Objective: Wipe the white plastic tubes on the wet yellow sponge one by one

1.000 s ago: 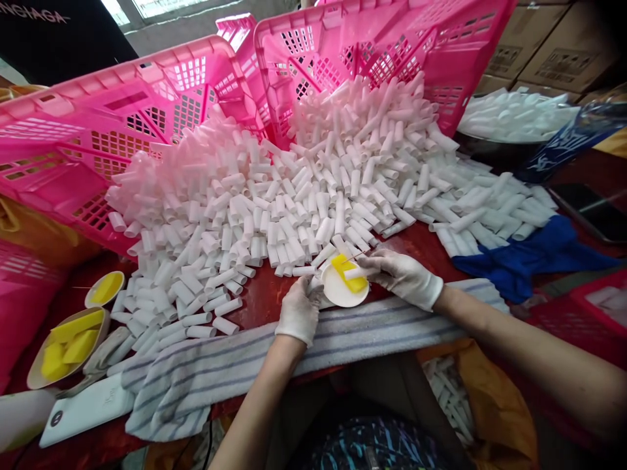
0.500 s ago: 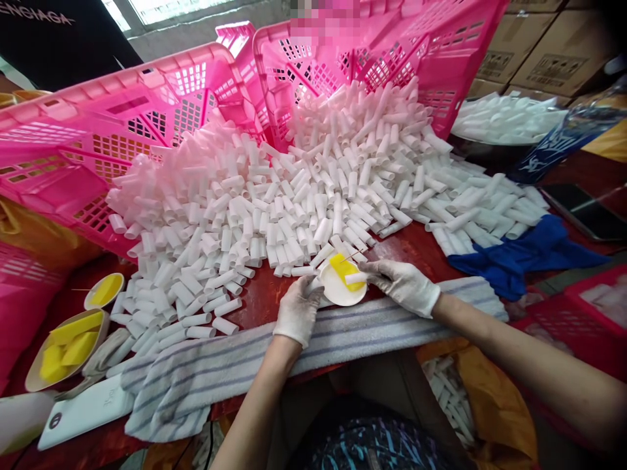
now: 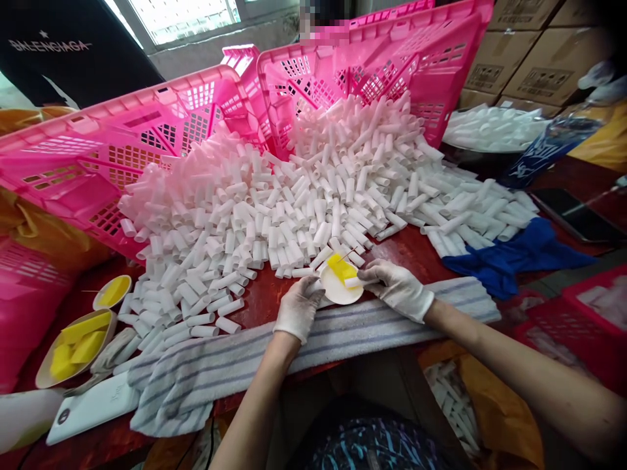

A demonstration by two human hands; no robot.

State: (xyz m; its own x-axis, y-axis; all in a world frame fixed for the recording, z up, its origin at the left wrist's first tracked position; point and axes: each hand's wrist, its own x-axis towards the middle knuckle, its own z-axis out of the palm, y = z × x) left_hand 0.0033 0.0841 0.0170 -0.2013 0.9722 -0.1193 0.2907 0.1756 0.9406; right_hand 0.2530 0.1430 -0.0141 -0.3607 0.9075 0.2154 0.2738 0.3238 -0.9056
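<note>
Both my hands wear white gloves. My left hand [image 3: 296, 307] grips the near-left rim of a small white dish [image 3: 337, 291] that carries a yellow sponge [image 3: 339, 267]. My right hand [image 3: 396, 286] pinches a short white tube [image 3: 353, 282] and lays its end over the dish beside the sponge. A thin stick pokes up from the sponge. Just beyond the dish spreads a big heap of white tubes [image 3: 294, 196] across the red table [image 3: 416, 245].
Two pink crates [image 3: 98, 150] [image 3: 441, 52] lie tipped behind the heap. A striped towel [image 3: 206, 372] drapes the table's near edge. At left sit a bowl of yellow sponges [image 3: 73, 343], a small yellow dish [image 3: 112, 291] and a white device [image 3: 88, 408]. A blue cloth [image 3: 519, 258] and phone [image 3: 575, 215] lie right.
The view has tilted up a little, so everything sits lower in the picture. My right hand has drawn the tube slightly across the dish; my left hand keeps its hold.
</note>
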